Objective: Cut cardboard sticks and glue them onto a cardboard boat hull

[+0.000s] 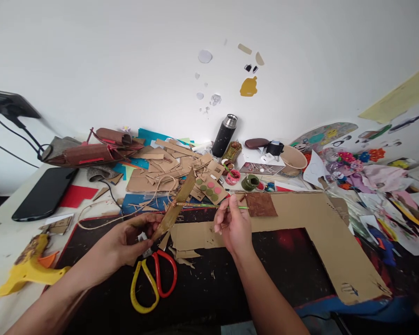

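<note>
My left hand (134, 239) pinches the lower end of a narrow cardboard strip (177, 204) coated in olive-brown paint, held tilted above the table. In my right hand (233, 225) is a thin green paintbrush (204, 205), its tip touching or very close to the strip's face. Under my left hand lie scissors (145, 286) with one yellow and one red handle; their blades are mostly hidden. Behind my right hand stand an open jar of dark green paint (250, 182) and a pink-rimmed paint pot (233, 177). A brown-painted cardboard square (261, 204) lies just right of the brush.
Cardboard scraps (174, 163) are heaped at the back, beside a black bottle (225, 135). A large cut cardboard sheet (321, 209) covers the right. At left are a phone (44, 193), a yellow glue gun (28, 270) and a brown cardboard model (87, 153).
</note>
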A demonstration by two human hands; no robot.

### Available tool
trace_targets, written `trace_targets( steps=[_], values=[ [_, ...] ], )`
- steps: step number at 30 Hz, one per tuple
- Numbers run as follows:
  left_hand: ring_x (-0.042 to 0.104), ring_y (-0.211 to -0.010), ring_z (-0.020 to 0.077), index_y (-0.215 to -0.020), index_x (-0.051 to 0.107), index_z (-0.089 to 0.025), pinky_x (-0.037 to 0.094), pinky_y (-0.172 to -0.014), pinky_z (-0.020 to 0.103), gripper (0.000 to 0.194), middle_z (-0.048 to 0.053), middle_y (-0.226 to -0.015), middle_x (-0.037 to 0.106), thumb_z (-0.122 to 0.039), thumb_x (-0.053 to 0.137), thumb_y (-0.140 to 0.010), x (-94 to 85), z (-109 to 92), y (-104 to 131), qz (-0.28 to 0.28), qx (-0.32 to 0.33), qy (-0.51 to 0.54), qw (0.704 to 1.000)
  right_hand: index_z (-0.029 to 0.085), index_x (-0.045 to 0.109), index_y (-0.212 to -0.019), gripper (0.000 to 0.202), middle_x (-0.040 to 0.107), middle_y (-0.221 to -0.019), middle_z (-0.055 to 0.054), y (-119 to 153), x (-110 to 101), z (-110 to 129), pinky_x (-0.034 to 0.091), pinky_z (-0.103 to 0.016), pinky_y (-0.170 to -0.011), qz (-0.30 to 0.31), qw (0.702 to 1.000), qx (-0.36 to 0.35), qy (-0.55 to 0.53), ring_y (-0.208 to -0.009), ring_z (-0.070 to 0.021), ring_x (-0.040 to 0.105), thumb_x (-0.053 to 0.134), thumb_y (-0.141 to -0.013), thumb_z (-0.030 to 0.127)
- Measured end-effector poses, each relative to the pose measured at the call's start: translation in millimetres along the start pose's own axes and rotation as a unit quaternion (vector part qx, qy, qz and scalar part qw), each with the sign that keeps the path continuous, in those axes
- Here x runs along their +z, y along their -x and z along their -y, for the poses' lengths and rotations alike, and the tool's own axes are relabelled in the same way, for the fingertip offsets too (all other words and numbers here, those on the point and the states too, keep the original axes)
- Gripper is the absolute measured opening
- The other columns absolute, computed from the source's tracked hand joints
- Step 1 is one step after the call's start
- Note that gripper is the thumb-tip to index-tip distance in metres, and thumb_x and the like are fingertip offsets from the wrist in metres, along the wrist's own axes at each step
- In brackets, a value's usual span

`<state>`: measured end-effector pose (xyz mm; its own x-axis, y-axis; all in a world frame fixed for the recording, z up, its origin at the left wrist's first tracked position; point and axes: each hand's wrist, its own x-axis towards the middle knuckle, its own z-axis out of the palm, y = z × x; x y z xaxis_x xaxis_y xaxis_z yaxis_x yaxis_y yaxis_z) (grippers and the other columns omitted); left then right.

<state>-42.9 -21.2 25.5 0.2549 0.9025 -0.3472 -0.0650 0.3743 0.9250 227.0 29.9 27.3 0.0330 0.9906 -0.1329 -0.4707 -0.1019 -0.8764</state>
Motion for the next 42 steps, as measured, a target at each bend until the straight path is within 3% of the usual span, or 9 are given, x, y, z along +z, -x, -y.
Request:
trace_targets(
  steps=[6, 11, 17, 24, 30, 36, 42],
  values=[
    [0.072, -0.087, 0.0236, -0.107, 0.081, -0.025, 0.058, -0.078, 0.029, 0.036, 0.007, -0.096, 0.079, -0.045, 0.093, -0.079, 3.0, -6.5, 1.4, 0.007, 0.02, -0.015, 1.0, 0.019, 0.065, -0.072, 0.059, 0.058, -0.046, 0.005, 2.3, -0.6, -0.5, 0.035, -0.018, -0.031, -0.003, 1.0, 0.0, -0.005, -0.032, -0.0114, 0.054, 0.084, -0.082, 0.074],
    [0.073, -0.093, 0.0247, -0.116, 0.081, -0.026, 0.06, -0.08, 0.03, 0.049, 0.007, -0.103, 0.08, -0.042, 0.097, -0.074, 3.9, -6.5, 0.2, -0.027, 0.011, -0.01, 1.0, 0.019, 0.064, -0.069, 0.06, 0.057, -0.044, 0.005, 6.0, 0.9, -3.8, 0.035, -0.018, -0.03, 0.026, 0.999, 0.03, 0.003, -0.029, -0.0116, 0.053, 0.083, -0.083, 0.074],
    [0.074, -0.09, 0.024, -0.117, 0.08, -0.026, 0.06, -0.082, 0.032, 0.043, 0.008, -0.104, 0.081, -0.048, 0.092, -0.082, 1.6, -0.7, 0.3, 0.001, 0.019, 0.0, 1.0, 0.018, 0.066, -0.071, 0.061, 0.058, -0.045, 0.005, 0.5, -0.1, 0.4, 0.035, -0.017, -0.031, -0.019, 1.0, 0.007, -0.016, -0.031, -0.0109, 0.055, 0.089, -0.076, 0.075],
    [0.073, -0.113, 0.0306, -0.117, 0.081, -0.026, 0.06, -0.093, 0.035, 0.053, 0.009, -0.118, 0.08, -0.045, 0.099, -0.07, -1.7, 6.5, -3.6, -0.056, 0.021, 0.022, 0.998, 0.018, 0.064, -0.068, 0.062, 0.057, -0.044, 0.004, 10.9, -1.4, -11.0, 0.036, -0.018, -0.03, 0.045, 0.998, 0.045, 0.013, -0.029, -0.0108, 0.052, 0.082, -0.084, 0.075],
    [0.071, -0.104, 0.0274, -0.123, 0.08, -0.027, 0.059, -0.089, 0.034, 0.056, 0.007, -0.106, 0.078, -0.042, 0.098, -0.072, -6.9, 11.3, -6.1, -0.052, 0.023, 0.029, 0.998, 0.018, 0.067, -0.071, 0.06, 0.06, -0.046, 0.003, 8.3, -2.7, -5.2, 0.036, -0.017, -0.031, 0.02, 1.0, 0.017, 0.004, -0.03, -0.0107, 0.054, 0.083, -0.084, 0.074],
    [0.07, -0.095, 0.0227, -0.116, 0.084, -0.028, 0.058, -0.085, 0.029, 0.052, 0.005, -0.099, 0.078, -0.036, 0.101, -0.068, -3.2, 7.7, -8.3, -0.06, 0.037, 0.038, 0.997, 0.017, 0.067, -0.07, 0.059, 0.061, -0.045, 0.002, 15.5, -0.3, -13.8, 0.037, -0.017, -0.031, 0.074, 0.996, 0.04, 0.022, -0.03, -0.0118, 0.056, 0.078, -0.09, 0.072],
    [0.072, -0.1, 0.0249, -0.114, 0.085, -0.028, 0.059, -0.086, 0.03, 0.054, 0.007, -0.106, 0.08, -0.031, 0.102, -0.063, 0.4, 3.0, -11.2, -0.063, 0.031, 0.051, 0.996, 0.017, 0.068, -0.073, 0.058, 0.063, -0.048, 0.002, 11.8, -2.1, -9.8, 0.038, -0.017, -0.032, 0.054, 0.998, 0.009, 0.021, -0.032, -0.012, 0.058, 0.078, -0.091, 0.071]
  ],
)
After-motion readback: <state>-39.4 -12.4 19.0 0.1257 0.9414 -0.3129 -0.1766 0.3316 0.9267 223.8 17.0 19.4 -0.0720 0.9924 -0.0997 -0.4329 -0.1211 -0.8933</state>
